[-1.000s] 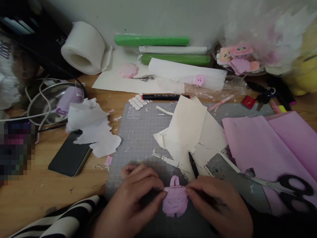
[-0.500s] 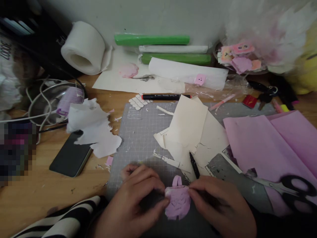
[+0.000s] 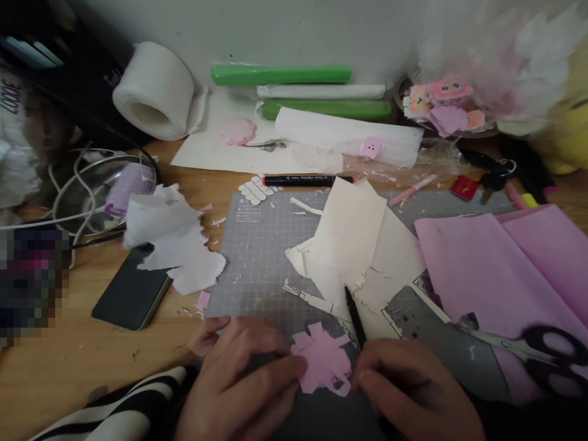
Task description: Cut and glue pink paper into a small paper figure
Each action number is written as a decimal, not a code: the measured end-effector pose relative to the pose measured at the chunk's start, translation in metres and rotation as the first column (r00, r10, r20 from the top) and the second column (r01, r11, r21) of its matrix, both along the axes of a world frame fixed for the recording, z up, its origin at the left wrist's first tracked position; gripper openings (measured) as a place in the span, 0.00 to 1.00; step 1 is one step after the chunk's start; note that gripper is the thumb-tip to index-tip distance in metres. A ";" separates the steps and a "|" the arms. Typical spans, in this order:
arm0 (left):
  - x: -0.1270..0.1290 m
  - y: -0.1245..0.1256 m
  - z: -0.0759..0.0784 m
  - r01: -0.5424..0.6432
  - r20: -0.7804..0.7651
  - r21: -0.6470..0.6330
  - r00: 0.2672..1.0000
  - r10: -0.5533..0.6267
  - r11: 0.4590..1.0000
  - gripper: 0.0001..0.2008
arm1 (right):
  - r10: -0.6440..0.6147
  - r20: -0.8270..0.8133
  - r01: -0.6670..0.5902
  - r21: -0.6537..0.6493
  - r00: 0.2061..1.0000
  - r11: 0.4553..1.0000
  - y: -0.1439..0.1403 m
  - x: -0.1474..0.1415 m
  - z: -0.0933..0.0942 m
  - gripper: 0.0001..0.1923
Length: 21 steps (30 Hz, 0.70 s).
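A small lilac-pink paper cutout point(image 3: 323, 360) with tabs round its edge and a small loop at its lower right sits low in the middle. My left hand point(image 3: 250, 373) pinches its left edge between thumb and finger. My right hand point(image 3: 408, 383) is closed round a black pen point(image 3: 355, 315), whose tip points up and away over cream paper. The right fingertips are close to the cutout's right edge; whether they touch it I cannot tell. Beneath both hands lies a grey gridded cutting mat point(image 3: 257, 257).
Cream paper sheets point(image 3: 351, 233) and trimmed strips lie on the mat. Pink sheets point(image 3: 463, 263) and black-handled scissors point(image 3: 519, 346) are at right. A dark phone-like slab point(image 3: 131, 291), torn white tissue point(image 3: 169, 229) and a metal bowl point(image 3: 59, 202) stand left. A marker point(image 3: 307, 180) lies behind.
The cutout has been turned over and round, its loop moving from the top to the lower right. My right fingers have let go of its upper right edge, still holding the pen.
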<state>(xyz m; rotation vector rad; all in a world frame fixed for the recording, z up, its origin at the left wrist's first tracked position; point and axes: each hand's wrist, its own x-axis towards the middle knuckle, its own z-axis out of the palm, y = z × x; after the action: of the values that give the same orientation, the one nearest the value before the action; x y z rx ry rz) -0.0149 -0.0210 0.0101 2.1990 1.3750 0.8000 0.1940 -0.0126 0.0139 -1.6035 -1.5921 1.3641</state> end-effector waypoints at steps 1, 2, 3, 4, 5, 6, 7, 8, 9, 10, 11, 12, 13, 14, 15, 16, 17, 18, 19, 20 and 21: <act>0.000 -0.002 0.000 -0.007 -0.005 0.006 1.000 0.007 1.000 0.12 | -0.008 -0.012 0.007 -0.076 1.000 0.997 -0.001 0.001 -0.001 0.10; -0.001 -0.004 -0.001 -0.012 -0.010 0.008 1.000 0.012 1.000 0.13 | -0.012 -0.029 0.008 -0.150 1.000 0.989 -0.002 0.002 -0.001 0.08; -0.001 -0.006 -0.001 -0.016 -0.015 0.007 1.000 0.016 1.000 0.13 | 0.001 -0.055 -0.013 -0.217 0.998 0.976 -0.001 0.003 -0.003 0.08; -0.001 -0.008 -0.002 -0.021 -0.024 0.006 0.999 0.021 1.000 0.14 | 0.023 -0.085 -0.045 -0.268 0.996 0.962 0.000 0.005 -0.004 0.08; -0.001 -0.009 -0.002 -0.025 -0.037 0.009 0.999 0.025 1.000 0.15 | 0.047 -0.115 -0.080 -0.304 0.992 0.949 0.001 0.006 -0.005 0.08; -0.001 -0.010 -0.002 -0.026 -0.050 0.011 0.998 0.027 1.000 0.16 | 0.064 -0.140 -0.107 -0.327 0.988 0.939 0.002 0.007 -0.006 0.07; -0.001 -0.011 -0.002 -0.026 -0.058 0.009 0.998 0.026 1.000 0.16 | 0.074 -0.157 -0.124 -0.335 0.985 0.934 0.004 0.007 -0.007 0.07; -0.001 -0.011 -0.002 -0.028 -0.061 0.003 0.998 0.028 1.000 0.17 | 0.080 -0.167 -0.132 -0.334 0.983 0.933 0.005 0.008 -0.008 0.07; 0.000 -0.010 -0.002 -0.034 -0.055 -0.003 0.998 0.034 0.999 0.17 | 0.073 -0.168 -0.126 -0.330 0.983 0.936 0.005 0.008 -0.009 0.06; 0.000 -0.009 -0.002 -0.045 -0.040 -0.009 0.998 0.045 0.999 0.18 | 0.055 -0.167 -0.107 -0.323 0.984 0.940 0.006 0.008 -0.009 0.06; 0.000 -0.007 -0.002 -0.055 -0.012 -0.020 0.998 0.055 0.998 0.18 | 0.038 -0.171 -0.091 -0.315 0.985 0.945 0.006 0.008 -0.009 0.06; 0.000 -0.006 -0.002 -0.072 0.030 -0.041 0.997 0.073 0.997 0.18 | 0.027 -0.177 -0.082 -0.308 0.984 0.948 0.006 0.008 -0.009 0.06; 0.000 -0.005 -0.002 -0.096 0.090 -0.080 0.991 0.103 0.992 0.18 | 0.021 -0.183 -0.077 -0.302 0.983 0.950 0.005 0.008 -0.008 0.06; 0.000 -0.003 -0.002 -0.119 0.172 -0.135 0.975 0.141 0.984 0.17 | 0.018 -0.188 -0.075 -0.296 0.982 0.952 0.005 0.008 -0.008 0.07; 0.001 -0.003 -0.003 -0.124 0.267 -0.217 0.947 0.181 0.968 0.15 | 0.013 -0.192 -0.068 -0.283 0.981 0.957 0.005 0.008 -0.008 0.07; 0.001 -0.002 -0.003 -0.108 0.361 -0.319 0.905 0.226 0.942 0.13 | 0.000 -0.189 -0.052 -0.270 0.982 0.961 0.005 0.007 -0.008 0.07; 0.002 -0.001 -0.004 -0.072 0.441 -0.430 0.853 0.279 0.900 0.11 | -0.015 -0.182 -0.034 -0.261 0.983 0.965 0.005 0.006 -0.008 0.07; 0.004 -0.001 -0.005 -0.015 0.508 -0.528 0.796 0.330 0.849 0.11 | -0.028 -0.178 -0.019 -0.258 0.984 0.966 0.005 0.006 -0.008 0.07; 0.006 0.000 -0.006 0.062 0.560 -0.604 0.742 0.368 0.795 0.11 | -0.049 -0.173 0.002 -0.258 0.984 0.966 0.004 0.004 -0.009 0.08; 0.008 0.000 -0.007 0.144 0.598 -0.659 0.696 0.398 0.738 0.12 | -0.075 -0.167 0.030 -0.254 0.983 0.967 0.003 0.003 -0.009 0.07; 0.010 0.001 -0.008 0.220 0.624 -0.695 0.656 0.424 0.684 0.13 | -0.095 -0.163 0.054 -0.241 0.982 0.969 0.002 0.002 -0.010 0.07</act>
<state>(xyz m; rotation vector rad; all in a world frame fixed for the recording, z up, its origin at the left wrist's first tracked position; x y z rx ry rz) -0.0050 -0.0202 0.0023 0.9421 1.0854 0.8558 0.1962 -0.0106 0.0040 -1.6086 -1.2947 1.6533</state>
